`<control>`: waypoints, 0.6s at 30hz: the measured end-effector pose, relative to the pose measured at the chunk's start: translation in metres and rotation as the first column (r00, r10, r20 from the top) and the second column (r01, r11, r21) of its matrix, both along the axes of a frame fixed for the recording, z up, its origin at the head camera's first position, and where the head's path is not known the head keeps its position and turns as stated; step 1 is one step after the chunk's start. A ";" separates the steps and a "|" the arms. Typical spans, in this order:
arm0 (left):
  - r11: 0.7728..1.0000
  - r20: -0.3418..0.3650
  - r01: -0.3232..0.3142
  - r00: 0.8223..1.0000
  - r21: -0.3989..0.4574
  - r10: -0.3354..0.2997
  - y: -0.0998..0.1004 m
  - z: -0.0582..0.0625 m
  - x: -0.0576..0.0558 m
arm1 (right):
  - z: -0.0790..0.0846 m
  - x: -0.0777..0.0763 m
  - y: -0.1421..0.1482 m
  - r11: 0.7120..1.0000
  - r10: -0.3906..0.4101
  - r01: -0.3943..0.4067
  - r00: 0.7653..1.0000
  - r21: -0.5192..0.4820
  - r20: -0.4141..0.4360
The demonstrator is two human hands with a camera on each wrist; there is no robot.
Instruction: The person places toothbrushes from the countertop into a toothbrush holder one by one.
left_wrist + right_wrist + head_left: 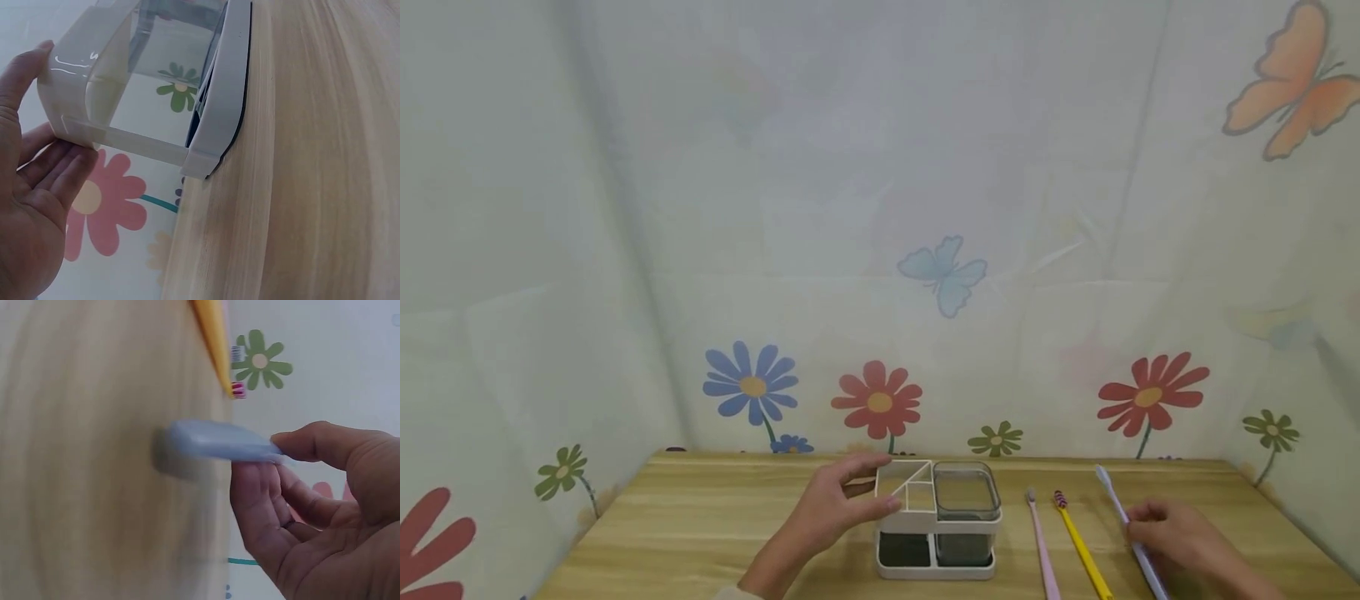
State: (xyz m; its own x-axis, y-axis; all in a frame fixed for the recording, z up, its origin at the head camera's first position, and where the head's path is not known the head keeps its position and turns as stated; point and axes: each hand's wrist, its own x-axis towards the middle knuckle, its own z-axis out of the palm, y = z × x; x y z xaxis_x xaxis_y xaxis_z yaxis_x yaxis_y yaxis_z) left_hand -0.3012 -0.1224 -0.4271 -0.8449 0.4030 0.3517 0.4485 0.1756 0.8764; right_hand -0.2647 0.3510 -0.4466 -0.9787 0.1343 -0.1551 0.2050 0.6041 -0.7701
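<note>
Head view: at the left, the upper corner of a white holder (910, 523) is gripped between the thumb and fingers of the left hand (820, 508), its base set flat on the desk (737, 500). Because only the upper tier is held, the frame could be tipped or slid by a sideways pull. In its right part a clear cup (964, 546) is seated, which could be dislodged if the frame were tilted. Just to the right, a pink toothbrush (1040, 537) and a yellow toothbrush (1083, 548) are laid apart; either could be knocked askew if a low sweep were made toward the holder. Farthest right, a pale blue toothbrush (1144, 564) is pinched narrowly partway along its handle by the right hand (1176, 533). From the blurred right wrist view, it cannot be told whether the brush is lifted fully clear. With so small a contact, the slim handle could be twisted or dropped.
</note>
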 end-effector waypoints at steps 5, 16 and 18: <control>1.000 -0.002 0.002 1.000 0.004 -0.002 0.003 -0.001 -0.002 | 0.016 0.003 -0.001 0.987 -0.003 -0.012 0.996 -0.162 -0.093; 1.000 -0.005 -0.007 1.000 0.012 0.007 0.002 -0.002 -0.001 | 0.052 0.017 -0.027 0.967 -0.009 -0.057 0.966 -0.249 -0.258; 1.000 -0.009 -0.003 1.000 0.011 0.003 0.002 -0.002 -0.002 | 0.056 0.019 -0.032 0.966 -0.016 -0.056 0.962 -0.251 -0.274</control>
State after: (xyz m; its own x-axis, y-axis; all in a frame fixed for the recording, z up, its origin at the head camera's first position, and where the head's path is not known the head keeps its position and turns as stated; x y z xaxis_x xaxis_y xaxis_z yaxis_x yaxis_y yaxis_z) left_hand -0.3036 -0.1203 -0.4291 -0.8428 0.3966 0.3638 0.4559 0.1669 0.8742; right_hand -0.2457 0.3193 -0.3909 -0.9903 0.1053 0.0905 -0.0435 0.3832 -0.9226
